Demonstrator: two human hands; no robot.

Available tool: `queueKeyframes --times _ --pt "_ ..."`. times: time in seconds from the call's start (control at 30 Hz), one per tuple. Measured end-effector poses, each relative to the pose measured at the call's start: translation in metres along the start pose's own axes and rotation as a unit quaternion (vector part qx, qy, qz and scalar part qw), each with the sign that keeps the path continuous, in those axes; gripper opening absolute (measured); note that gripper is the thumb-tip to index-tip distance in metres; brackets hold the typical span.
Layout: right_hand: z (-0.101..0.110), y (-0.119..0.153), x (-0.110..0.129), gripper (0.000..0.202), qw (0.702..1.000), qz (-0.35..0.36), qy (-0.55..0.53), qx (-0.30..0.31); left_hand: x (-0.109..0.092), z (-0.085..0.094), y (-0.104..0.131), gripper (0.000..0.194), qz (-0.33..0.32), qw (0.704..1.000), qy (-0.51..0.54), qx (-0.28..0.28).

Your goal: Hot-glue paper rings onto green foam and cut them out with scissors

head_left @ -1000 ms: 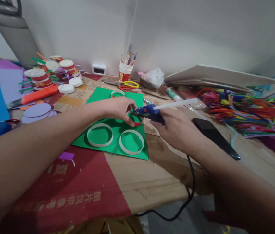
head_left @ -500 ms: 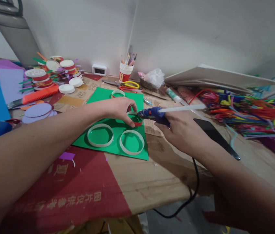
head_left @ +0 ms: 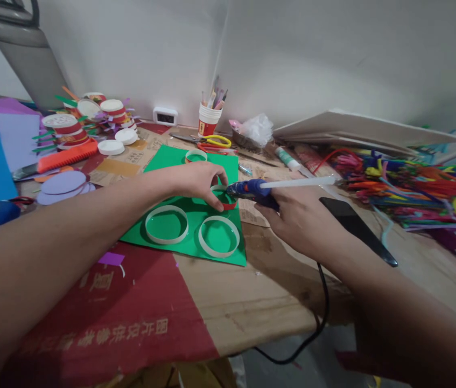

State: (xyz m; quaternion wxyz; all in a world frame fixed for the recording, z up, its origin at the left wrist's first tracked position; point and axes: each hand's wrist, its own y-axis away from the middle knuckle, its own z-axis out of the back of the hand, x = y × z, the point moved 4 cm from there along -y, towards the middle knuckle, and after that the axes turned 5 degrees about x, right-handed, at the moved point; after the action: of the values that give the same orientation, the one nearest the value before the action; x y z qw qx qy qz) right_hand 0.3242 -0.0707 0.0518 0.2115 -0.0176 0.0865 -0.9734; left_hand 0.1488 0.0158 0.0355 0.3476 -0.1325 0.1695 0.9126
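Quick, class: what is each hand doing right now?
Left hand: fingers pinching the red-and-white ring on the green sheet.
Right hand: closed around the blue glue gun.

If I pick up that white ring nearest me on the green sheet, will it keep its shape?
Probably not firmly: the white ring is a thin open band, so it likely flexes when pinched. It looks light, and should slide easily on the smooth green sheet. Lying flat, it seems unlikely to roll.

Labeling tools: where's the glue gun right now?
Head view, centre: the glue gun is in the right hand, nozzle at the red ring that the left hand pinches on the green sheet.
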Motion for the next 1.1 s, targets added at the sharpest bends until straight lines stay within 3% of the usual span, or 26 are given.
queueKeyframes --times 0.33,0.77,1.1 --pt "0.0 -0.009 0.006 0.015 0.999 0.024 -0.028 -0.01 0.0 0.0 0.0 0.071 0.017 1.0 0.0 0.003" --pt "0.001 0.005 -0.007 0.018 1.0 -0.004 0.005 -0.011 -0.001 0.001 0.001 0.072 0.004 1.0 0.0 0.0" --pt "0.013 -0.008 -0.003 0.013 0.999 0.035 -0.023 -0.027 0.002 0.0 0.0 0.073 0.013 1.0 0.001 -0.001"
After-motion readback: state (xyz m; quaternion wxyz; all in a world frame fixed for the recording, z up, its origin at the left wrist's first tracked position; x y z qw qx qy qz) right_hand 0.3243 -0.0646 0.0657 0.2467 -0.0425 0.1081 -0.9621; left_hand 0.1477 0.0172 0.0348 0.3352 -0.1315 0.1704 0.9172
